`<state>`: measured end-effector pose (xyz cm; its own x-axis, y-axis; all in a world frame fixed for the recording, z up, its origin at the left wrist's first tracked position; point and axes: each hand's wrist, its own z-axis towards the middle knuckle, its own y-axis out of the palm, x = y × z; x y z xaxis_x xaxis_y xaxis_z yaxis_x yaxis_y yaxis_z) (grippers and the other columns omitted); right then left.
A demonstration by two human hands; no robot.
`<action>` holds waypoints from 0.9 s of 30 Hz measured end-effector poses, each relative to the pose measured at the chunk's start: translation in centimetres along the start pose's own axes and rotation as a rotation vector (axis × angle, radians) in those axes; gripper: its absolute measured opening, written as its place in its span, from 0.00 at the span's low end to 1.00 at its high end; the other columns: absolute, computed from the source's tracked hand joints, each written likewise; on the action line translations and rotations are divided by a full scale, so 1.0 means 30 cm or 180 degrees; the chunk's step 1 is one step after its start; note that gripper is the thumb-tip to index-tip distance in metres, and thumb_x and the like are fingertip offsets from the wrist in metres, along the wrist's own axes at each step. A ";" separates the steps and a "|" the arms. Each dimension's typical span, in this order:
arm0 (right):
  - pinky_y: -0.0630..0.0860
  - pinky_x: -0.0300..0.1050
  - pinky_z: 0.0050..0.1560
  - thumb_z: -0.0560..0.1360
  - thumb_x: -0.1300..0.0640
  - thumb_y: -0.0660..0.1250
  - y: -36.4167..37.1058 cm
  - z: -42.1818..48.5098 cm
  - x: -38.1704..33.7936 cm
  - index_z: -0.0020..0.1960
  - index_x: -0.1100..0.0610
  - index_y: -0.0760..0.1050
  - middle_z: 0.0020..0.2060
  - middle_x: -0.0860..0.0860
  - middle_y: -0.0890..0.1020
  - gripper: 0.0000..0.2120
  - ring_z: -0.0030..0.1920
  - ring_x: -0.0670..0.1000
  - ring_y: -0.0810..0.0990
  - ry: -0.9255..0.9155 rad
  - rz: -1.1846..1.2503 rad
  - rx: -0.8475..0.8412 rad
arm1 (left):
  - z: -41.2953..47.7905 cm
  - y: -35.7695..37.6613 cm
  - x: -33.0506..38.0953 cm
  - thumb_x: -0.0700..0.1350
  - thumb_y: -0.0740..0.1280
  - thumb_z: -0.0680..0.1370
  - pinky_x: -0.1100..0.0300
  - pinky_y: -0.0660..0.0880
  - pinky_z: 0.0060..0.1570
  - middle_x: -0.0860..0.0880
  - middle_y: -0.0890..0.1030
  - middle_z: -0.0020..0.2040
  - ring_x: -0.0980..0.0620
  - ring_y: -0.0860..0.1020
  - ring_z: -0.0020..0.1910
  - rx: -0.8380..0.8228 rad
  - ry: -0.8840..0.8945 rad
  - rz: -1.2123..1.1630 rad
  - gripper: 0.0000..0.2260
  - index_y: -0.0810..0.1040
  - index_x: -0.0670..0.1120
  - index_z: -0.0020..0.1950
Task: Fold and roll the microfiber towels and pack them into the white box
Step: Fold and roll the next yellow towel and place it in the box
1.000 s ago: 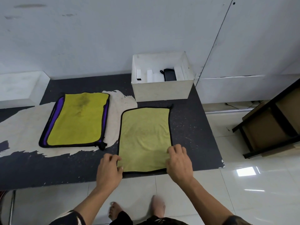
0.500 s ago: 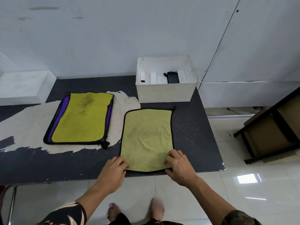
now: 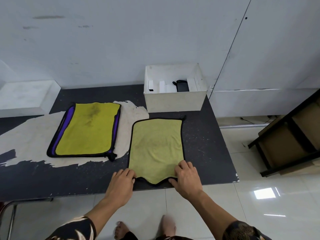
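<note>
Green towel (image 3: 155,146) spread on the dark worktop (image 3: 207,149), just in front of the white box (image 3: 174,101). My left grip (image 3: 121,183) pinches its near left corner and my right grip (image 3: 187,179) pinches its near right corner, with the black hem sagging between them. A purple-edged towel (image 3: 86,129) lies to the left, apart.

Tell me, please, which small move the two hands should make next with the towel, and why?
Probably lift the near edge and carry it forward to the far edge, folding the pale green towel in half. The left hand and right hand each pinch a near corner, the edge between them sags, and the rest lies flat, unfolded.
</note>
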<state>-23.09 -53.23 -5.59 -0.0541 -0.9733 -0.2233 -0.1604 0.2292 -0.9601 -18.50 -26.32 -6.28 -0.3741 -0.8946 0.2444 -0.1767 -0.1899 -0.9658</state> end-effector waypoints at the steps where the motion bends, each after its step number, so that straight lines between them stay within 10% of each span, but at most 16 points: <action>1: 0.74 0.48 0.48 0.72 0.40 0.67 0.002 0.002 -0.002 0.49 0.54 0.77 0.50 0.50 0.73 0.18 0.48 0.53 0.72 -0.0005 -0.0048 0.0040 | -0.001 -0.001 -0.003 0.40 0.71 0.74 0.57 0.67 0.41 0.56 0.79 0.43 0.53 0.75 0.40 0.0016 -0.0018 -0.0035 0.07 0.77 0.52 0.46; 13: 0.72 0.46 0.32 0.55 0.69 0.72 0.003 -0.014 -0.027 0.40 0.54 0.74 0.37 0.51 0.75 0.17 0.35 0.52 0.72 0.0098 -0.0236 0.0414 | -0.018 -0.030 -0.015 0.43 0.60 0.81 0.59 0.65 0.53 0.57 0.76 0.45 0.56 0.74 0.45 -0.0063 -0.0125 -0.0192 0.04 0.71 0.53 0.50; 27: 0.69 0.44 0.35 0.63 0.60 0.71 0.023 -0.042 0.053 0.41 0.52 0.74 0.38 0.48 0.74 0.09 0.36 0.51 0.71 -0.0073 -0.0030 0.0472 | -0.023 -0.042 -0.038 0.46 0.70 0.73 0.60 0.66 0.52 0.61 0.76 0.43 0.57 0.71 0.47 -0.0454 0.0277 0.0009 0.06 0.80 0.57 0.48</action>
<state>-24.51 -54.60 -6.38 -0.0306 -0.9759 -0.2163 -0.0134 0.2168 -0.9761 -18.48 -24.79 -5.27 -0.4512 -0.8554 0.2544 -0.3008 -0.1226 -0.9458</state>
